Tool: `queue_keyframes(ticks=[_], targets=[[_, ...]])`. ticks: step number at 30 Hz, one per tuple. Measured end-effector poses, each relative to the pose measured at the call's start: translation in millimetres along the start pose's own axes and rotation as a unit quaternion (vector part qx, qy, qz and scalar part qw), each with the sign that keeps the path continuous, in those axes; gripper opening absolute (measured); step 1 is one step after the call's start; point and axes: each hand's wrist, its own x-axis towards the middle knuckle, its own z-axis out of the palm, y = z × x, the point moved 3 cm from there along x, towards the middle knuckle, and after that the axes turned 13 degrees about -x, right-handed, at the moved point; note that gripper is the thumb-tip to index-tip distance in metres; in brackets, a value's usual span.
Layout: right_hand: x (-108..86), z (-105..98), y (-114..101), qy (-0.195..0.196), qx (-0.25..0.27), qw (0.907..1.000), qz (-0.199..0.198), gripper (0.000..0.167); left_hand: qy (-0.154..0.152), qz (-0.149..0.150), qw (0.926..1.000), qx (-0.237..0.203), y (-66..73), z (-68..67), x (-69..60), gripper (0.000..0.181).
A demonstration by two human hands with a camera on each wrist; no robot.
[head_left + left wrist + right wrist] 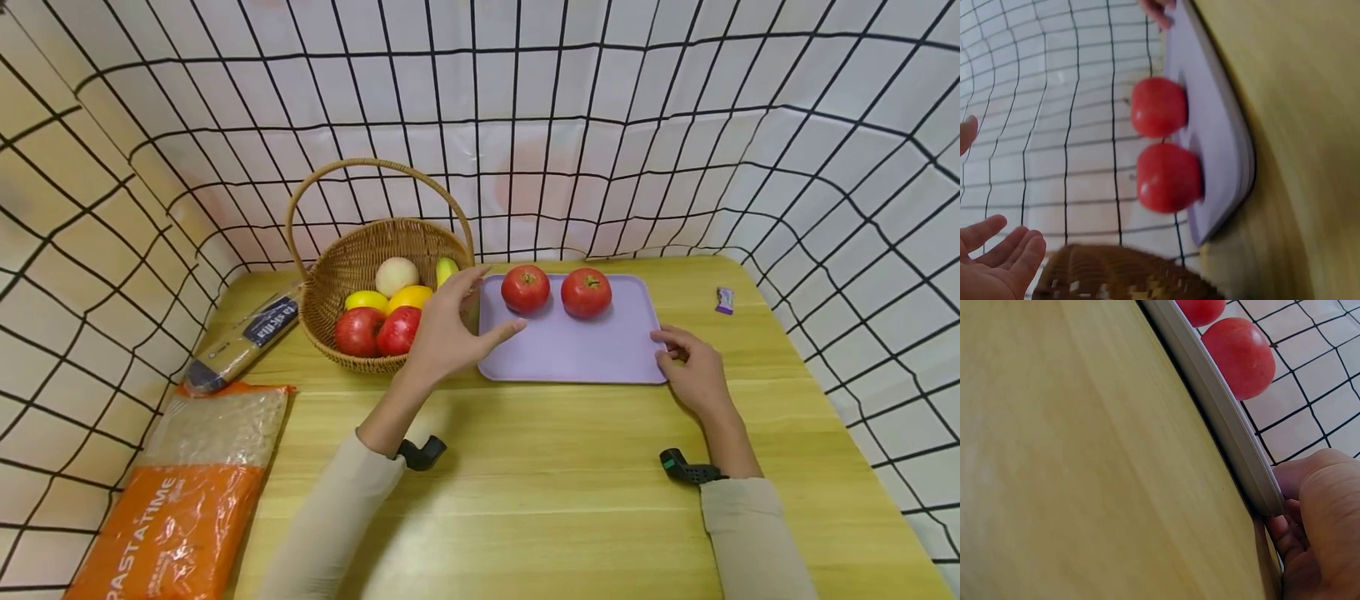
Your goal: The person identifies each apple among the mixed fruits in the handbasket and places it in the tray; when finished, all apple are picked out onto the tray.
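Two red tomatoes (526, 289) (587, 292) rest side by side in the back part of a light purple tray (577, 354). My left hand (455, 327) is raised between the basket and the tray's left end, thumb and fingers spread apart, holding nothing. In the left wrist view its fingers (1007, 253) show with an empty gap to the thumb. My right hand (693, 371) is at the tray's right end; the right wrist view shows the thumb over the rim (1254, 481) and fingers curled beneath it, gripping the edge.
A wicker basket (318, 312) with several fruits, among them red ones (360, 332), stands left of the tray. Further left lie a long packet (247, 337) and an orange bag (180, 517). A small purple wrapped piece (724, 301) lies back right. Black wire grid (480, 142) encloses the table.
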Motion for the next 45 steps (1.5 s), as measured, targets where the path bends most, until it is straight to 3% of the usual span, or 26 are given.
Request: queue_keyframes(ticks=[6,12,21,32,36,41,45], targets=[[-0.7,2,4,-0.001,0.002,1.0000,0.002,0.034,0.012,-0.001,0.9999,0.005,0.1,-21.9,-6.4,0.083],[-0.5,2,3,-0.003,-0.001,1.0000,0.002,0.034,0.032,-0.005,0.9987,0.040,-1.2,-39.7,-13.4,0.082],[1.0,1,2,-0.003,-0.005,1.0000,0.002,0.033,0.046,-0.019,0.9975,0.051,-9.0,-55.8,-19.9,0.083],[0.8,2,3,-0.006,-0.002,1.0000,0.007,0.033,0.033,-0.055,0.9966,0.052,-13.4,-74.5,-28.1,0.079],[1.1,1,2,-0.007,-0.002,0.9999,0.008,0.033,0.035,-0.053,0.9961,0.060,-16.8,-81.4,-31.5,0.073],[1.4,0,1,-0.006,-0.001,1.0000,0.006,0.033,0.034,-0.048,0.9947,0.084,-22.3,-89.2,-36.8,0.068],[1.1,1,3,-0.009,0.001,0.9999,0.007,0.033,0.018,-0.067,0.9921,0.104,-25.5,-95.5,-40.3,0.067]])
